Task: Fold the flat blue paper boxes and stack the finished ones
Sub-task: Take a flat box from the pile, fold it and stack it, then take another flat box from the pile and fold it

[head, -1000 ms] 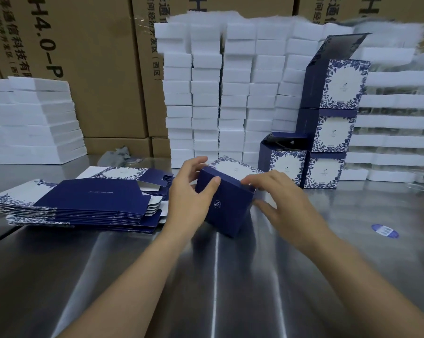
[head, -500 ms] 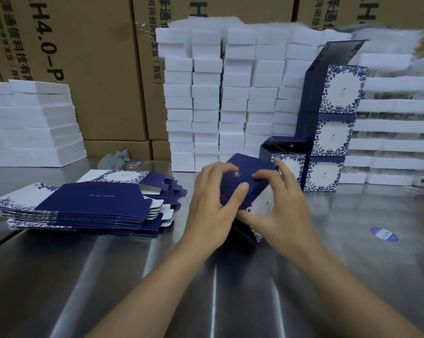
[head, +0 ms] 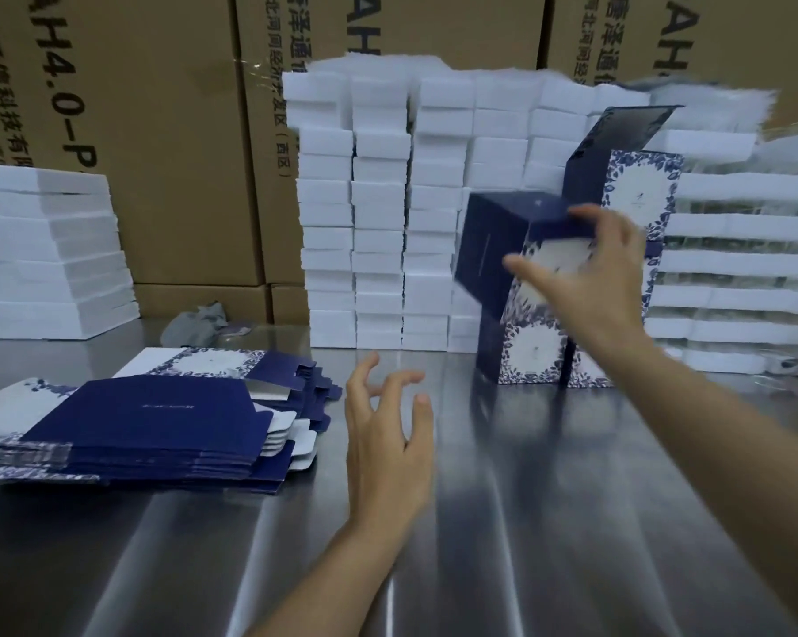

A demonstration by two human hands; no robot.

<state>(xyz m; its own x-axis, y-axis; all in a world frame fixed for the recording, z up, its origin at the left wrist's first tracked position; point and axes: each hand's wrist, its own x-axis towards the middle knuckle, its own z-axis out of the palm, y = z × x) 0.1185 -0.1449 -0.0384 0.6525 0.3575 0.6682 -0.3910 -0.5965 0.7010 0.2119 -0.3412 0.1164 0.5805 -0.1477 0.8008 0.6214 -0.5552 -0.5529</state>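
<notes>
The folded box (head: 493, 250) is stiff paperboard, close to a cube, so it shows no clear long axis. One side is plain matte navy with a thin line of print, and the front is white with a blue leaf border. It is up in the air at the right of the table, just above the lowest of the finished boxes (head: 532, 351). It is tilted, with the navy side facing left and one bottom corner pointing down. Whether that corner touches the box beneath cannot be told, since this part is blurred.

The right hand (head: 590, 278) grips it, fingers hooked over the top edge and thumb laid across the floral front. The left hand (head: 387, 434) hovers low over the table and holds nothing, its fingers spread and loosely bent.

The finished boxes stand upright in a column, floral faces forward. The top box (head: 636, 195) has its navy lid flap raised.

To the left lies the pile of flat boxes (head: 135, 425), thin sheets with notched tabs, long side running left to right. The brushed steel table (head: 479, 544) is glossy and streaked.

Behind stand columns of white foam blocks (head: 378, 213), with flatter foam slabs (head: 43, 250) at far left. A crumpled grey rag (head: 199, 319) lies in front of the brown printed cartons (head: 158, 131).
</notes>
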